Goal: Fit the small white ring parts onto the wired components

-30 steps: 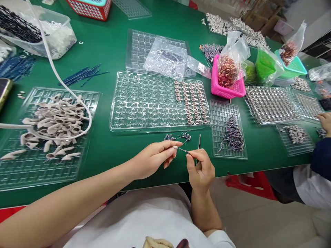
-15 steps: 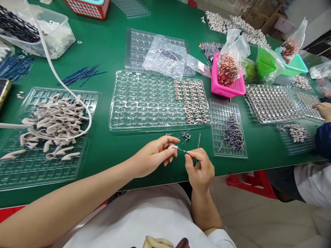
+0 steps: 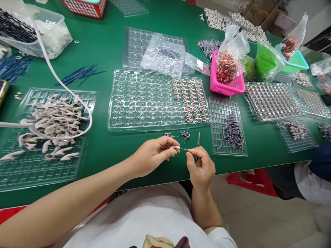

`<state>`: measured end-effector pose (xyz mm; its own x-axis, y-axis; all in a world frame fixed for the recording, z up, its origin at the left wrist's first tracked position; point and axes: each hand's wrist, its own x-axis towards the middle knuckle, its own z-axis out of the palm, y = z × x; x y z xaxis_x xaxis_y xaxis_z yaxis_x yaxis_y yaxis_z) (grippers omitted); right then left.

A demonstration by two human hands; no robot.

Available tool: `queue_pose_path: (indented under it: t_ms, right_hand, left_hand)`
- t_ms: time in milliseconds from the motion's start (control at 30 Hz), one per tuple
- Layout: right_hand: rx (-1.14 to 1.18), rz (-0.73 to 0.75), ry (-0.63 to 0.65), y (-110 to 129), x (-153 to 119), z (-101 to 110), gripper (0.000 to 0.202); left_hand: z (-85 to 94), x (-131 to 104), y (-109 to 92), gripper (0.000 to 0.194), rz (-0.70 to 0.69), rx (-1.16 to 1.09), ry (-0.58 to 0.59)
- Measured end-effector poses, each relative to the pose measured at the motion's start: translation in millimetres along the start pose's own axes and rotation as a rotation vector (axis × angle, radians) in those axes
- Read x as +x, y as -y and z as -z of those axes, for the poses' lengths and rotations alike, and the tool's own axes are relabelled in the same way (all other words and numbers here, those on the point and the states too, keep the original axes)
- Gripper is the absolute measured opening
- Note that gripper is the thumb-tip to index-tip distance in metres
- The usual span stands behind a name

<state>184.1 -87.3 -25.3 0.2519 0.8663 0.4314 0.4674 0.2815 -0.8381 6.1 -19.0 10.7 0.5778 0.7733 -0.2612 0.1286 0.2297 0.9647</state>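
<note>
My left hand [image 3: 151, 155] is closed on a small white earbud shell [image 3: 176, 147], its narrow end pointing right. My right hand [image 3: 201, 167] pinches a thin dark wired part [image 3: 184, 150], whose other end meets the tip of the shell. Whether it goes inside cannot be made out. Tweezers [image 3: 199, 138] also sit in the right hand, tips pointing away from me. Just beyond my fingers lie a few loose wired parts [image 3: 185, 134]. Behind them is a clear tray [image 3: 144, 103] whose right-hand columns hold earbud shells [image 3: 191, 98].
At left, a heap of pale shells [image 3: 58, 117] lies on a tray under a looped white tube [image 3: 91, 120]. To the right stand a tray of wired parts [image 3: 232, 132] and a pink basket [image 3: 226, 88]. A co-worker's dark sleeve [image 3: 322, 162] shows at the right edge.
Both hands have shifted slightly right, still holding the shell and wired part together. The co-worker's hand at the right has left the tray there. The view has moved slightly.
</note>
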Motion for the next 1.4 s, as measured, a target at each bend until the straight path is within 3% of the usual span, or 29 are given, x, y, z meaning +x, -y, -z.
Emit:
queue_pose_path:
  t_ms: [200, 567, 1400]
  right_hand:
    - [-0.009, -0.016, -0.011, 1.5, 1.0, -0.3, 0.007]
    - [-0.097, 0.005, 0.099, 3.6, 3.0, 1.1, 0.008]
    - [-0.111, 0.014, 0.100, 3.8, 4.4, 2.1, 0.008]
  left_hand:
    - [-0.2, 0.8, -0.1, 0.024, 0.012, 0.023, -0.046]
    - [-1.4, -1.9, 1.1, 0.022, -0.072, 0.199, -0.145]
    - [0.5, -1.1, 3.7, 0.018, -0.160, 0.291, -0.165]
